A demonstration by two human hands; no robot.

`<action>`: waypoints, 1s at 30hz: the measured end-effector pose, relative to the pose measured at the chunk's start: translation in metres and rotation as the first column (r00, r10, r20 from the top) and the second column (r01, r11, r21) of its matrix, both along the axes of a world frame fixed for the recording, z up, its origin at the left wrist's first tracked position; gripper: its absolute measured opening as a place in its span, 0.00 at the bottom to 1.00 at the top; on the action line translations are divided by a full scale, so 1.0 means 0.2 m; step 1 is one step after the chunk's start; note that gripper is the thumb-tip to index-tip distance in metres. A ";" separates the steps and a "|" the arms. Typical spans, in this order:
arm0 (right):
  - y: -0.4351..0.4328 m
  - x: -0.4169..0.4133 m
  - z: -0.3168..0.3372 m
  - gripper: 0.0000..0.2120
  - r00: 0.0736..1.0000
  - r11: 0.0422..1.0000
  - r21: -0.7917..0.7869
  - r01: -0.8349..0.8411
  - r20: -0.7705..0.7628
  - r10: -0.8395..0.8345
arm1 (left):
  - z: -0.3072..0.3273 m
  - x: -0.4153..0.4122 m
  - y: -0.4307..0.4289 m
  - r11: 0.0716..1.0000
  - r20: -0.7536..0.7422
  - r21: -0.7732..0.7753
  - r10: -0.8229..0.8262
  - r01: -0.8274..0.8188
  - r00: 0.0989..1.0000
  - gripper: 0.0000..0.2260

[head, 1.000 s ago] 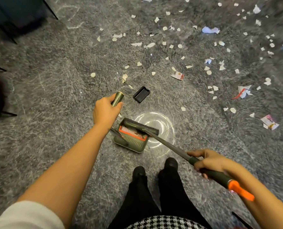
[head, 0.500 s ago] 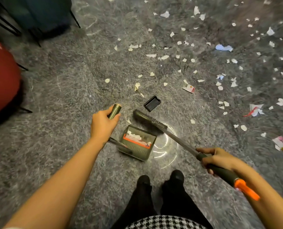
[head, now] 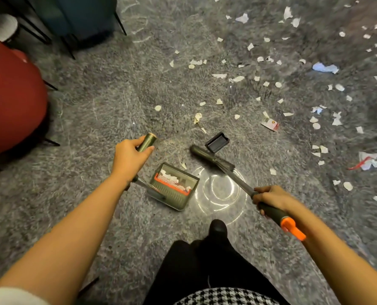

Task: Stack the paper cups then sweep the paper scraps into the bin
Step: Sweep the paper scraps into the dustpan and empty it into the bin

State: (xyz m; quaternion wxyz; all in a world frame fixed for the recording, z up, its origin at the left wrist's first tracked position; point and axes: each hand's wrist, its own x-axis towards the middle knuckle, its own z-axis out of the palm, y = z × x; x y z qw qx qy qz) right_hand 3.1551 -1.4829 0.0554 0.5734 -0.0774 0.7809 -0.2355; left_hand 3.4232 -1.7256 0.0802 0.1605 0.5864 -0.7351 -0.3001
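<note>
My left hand point(head: 129, 158) grips the green handle of a long-handled dustpan point(head: 175, 186), which stands on the grey floor with white scraps and an orange comb edge inside. My right hand point(head: 271, 198) grips the dark handle of a broom with an orange end cap. Its brush head point(head: 209, 157) lies on the floor just beyond the dustpan, next to a small black tray point(head: 217, 142). White paper scraps point(head: 238, 79) lie scattered over the floor ahead and to the right. No paper cups are in view.
A red chair point(head: 11, 100) stands at the left, a dark blue chair point(head: 84, 16) with thin black legs behind it. My black shoes point(head: 216, 230) are below the dustpan. Larger printed scraps point(head: 270, 123) and a blue scrap point(head: 325, 68) lie to the right.
The brush head has lifted out of the dustpan and moved forward onto the floor beyond it. Scraps now lie in the dustpan. My view has shifted left, showing the red chair.
</note>
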 end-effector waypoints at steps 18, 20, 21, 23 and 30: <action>-0.11 0.63 0.15 0.13 0.994 1.000 0.024 0.000 0.106 -0.003 | -0.04 0.16 -0.61 0.930 0.092 0.004 -0.365 0.367 0.926 0.17; -0.09 0.68 0.19 0.14 0.985 0.998 0.018 0.059 0.159 -0.061 | -0.05 0.18 -0.64 0.924 0.060 0.016 -0.381 0.381 0.923 0.18; -0.08 0.70 0.20 0.15 0.976 0.995 0.020 0.097 0.193 -0.099 | -0.06 0.19 -0.65 0.921 0.044 0.024 -0.391 0.390 0.920 0.18; -0.05 0.72 0.24 0.17 0.955 0.987 0.019 0.161 0.249 -0.160 | -0.06 0.20 -0.67 0.915 0.034 0.027 -0.403 0.403 0.914 0.18; -0.08 0.77 0.28 0.15 0.920 0.945 0.024 0.327 0.222 -0.324 | -0.06 0.19 -0.69 0.909 0.020 0.030 -0.417 0.416 0.909 0.17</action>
